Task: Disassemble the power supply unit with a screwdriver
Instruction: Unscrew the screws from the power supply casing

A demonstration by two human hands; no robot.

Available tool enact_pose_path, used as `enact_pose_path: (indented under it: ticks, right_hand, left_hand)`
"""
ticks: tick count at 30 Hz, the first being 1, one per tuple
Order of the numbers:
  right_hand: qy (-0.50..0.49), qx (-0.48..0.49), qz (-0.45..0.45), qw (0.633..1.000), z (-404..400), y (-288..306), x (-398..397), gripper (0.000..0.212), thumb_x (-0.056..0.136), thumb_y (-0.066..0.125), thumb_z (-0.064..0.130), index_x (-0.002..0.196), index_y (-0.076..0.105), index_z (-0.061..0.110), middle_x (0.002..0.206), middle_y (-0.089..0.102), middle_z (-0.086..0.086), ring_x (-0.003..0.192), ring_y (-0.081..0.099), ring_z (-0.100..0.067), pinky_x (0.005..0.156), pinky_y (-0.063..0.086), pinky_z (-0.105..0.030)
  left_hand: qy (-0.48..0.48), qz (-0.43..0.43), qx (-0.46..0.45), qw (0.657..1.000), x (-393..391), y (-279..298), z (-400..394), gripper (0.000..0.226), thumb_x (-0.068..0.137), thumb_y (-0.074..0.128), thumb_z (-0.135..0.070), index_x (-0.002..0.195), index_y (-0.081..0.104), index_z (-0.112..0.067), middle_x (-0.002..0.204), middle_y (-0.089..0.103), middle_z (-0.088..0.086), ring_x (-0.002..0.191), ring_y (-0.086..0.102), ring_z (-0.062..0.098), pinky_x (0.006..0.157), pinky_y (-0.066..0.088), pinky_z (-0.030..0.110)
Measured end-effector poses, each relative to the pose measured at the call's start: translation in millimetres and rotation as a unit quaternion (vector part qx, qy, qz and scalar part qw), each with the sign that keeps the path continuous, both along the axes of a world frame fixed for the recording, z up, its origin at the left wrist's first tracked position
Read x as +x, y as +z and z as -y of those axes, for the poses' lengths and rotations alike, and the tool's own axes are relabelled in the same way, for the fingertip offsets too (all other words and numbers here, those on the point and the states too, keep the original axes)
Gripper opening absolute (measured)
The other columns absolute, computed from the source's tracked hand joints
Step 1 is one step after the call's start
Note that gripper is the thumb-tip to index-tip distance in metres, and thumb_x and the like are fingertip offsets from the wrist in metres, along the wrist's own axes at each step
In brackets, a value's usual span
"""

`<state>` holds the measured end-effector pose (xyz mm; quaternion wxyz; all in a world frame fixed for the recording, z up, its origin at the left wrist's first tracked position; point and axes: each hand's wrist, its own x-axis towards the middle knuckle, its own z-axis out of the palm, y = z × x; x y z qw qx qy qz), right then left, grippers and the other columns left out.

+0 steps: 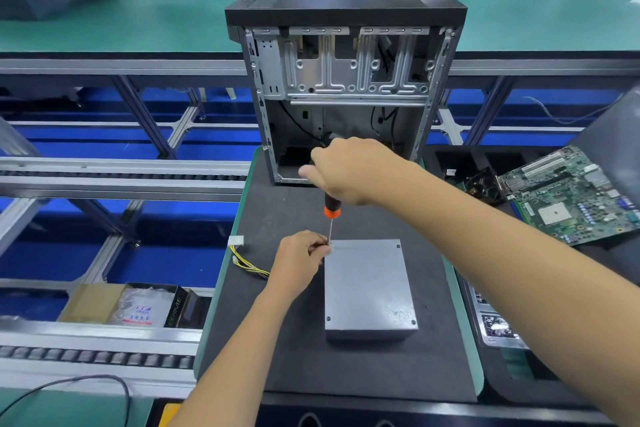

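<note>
The grey metal power supply unit (369, 291) lies flat on the dark mat (298, 350), with screws showing at three of its top corners. My right hand (346, 168) grips the black and orange handle of a screwdriver (331, 211) held upright, its thin shaft pointing down at the unit's far left corner. My left hand (299, 262) pinches the shaft's tip at that corner. The unit's yellow and black cable with a white connector (239, 246) trails off to the left across the mat.
An empty computer case (346, 80) stands open just behind the mat. A green motherboard (575, 194) and a fan (483, 184) lie at the right. Conveyor rails (121, 177) run along the left, with a cardboard box (135, 305) below them.
</note>
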<state>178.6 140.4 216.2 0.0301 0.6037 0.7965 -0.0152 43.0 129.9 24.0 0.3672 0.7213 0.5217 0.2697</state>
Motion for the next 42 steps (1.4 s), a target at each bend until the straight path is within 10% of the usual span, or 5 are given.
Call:
enact_pose_path:
  ticks: [6,12,18,24,42]
  right_hand:
    - [0.073,-0.110,-0.126,0.983,2.3,3.9,4.9,0.026,0.073,0.066,0.014,0.093,0.049,0.011,0.085,0.055,-0.002,0.073,0.050,-0.019,0.051,0.036,-0.029]
    - [0.026,0.020,0.010,0.999,2.9,-2.1,-1.0,0.022,0.101,0.034,0.031,0.090,0.036,0.013,0.069,0.035,-0.001,0.056,0.037,-0.018,0.047,0.022,-0.032]
    - [0.087,-0.106,-0.090,0.986,6.4,5.3,-3.0,0.025,0.074,0.065,0.018,0.090,0.046,0.014,0.082,0.050,0.000,0.069,0.046,-0.016,0.050,0.030,-0.028]
    - [0.023,-0.014,0.009,1.000,4.1,2.9,-5.5,0.022,0.100,0.035,0.032,0.088,0.040,0.014,0.071,0.036,-0.001,0.058,0.037,-0.016,0.047,0.022,-0.030]
    - [0.079,-0.097,-0.099,0.987,4.9,11.2,0.0,0.015,0.084,0.057,0.014,0.095,0.046,0.011,0.076,0.049,0.002,0.066,0.048,-0.016,0.052,0.035,-0.030]
  left_hand:
    - [-0.003,-0.001,0.002,1.000,0.1,0.8,0.0,0.007,0.085,0.069,-0.014,0.090,0.073,-0.014,0.081,0.069,-0.006,0.061,0.062,0.004,0.063,0.050,0.015]
    - [-0.001,-0.003,-0.007,1.000,0.5,2.0,0.2,0.007,0.085,0.069,-0.015,0.091,0.072,-0.014,0.084,0.069,-0.006,0.064,0.064,0.008,0.068,0.053,0.020]
    - [-0.001,-0.003,-0.001,1.000,0.1,1.5,1.0,0.007,0.085,0.069,-0.016,0.090,0.073,-0.017,0.081,0.068,-0.009,0.064,0.063,0.006,0.066,0.053,0.018]
    - [0.001,-0.004,-0.007,1.000,1.6,3.4,1.1,0.006,0.085,0.069,-0.015,0.088,0.073,-0.018,0.077,0.067,-0.011,0.063,0.062,0.004,0.060,0.048,0.011]
    - [0.010,-0.003,-0.017,1.000,2.6,5.8,1.8,0.004,0.083,0.070,-0.016,0.086,0.072,-0.018,0.075,0.069,-0.008,0.060,0.061,0.005,0.058,0.047,0.011]
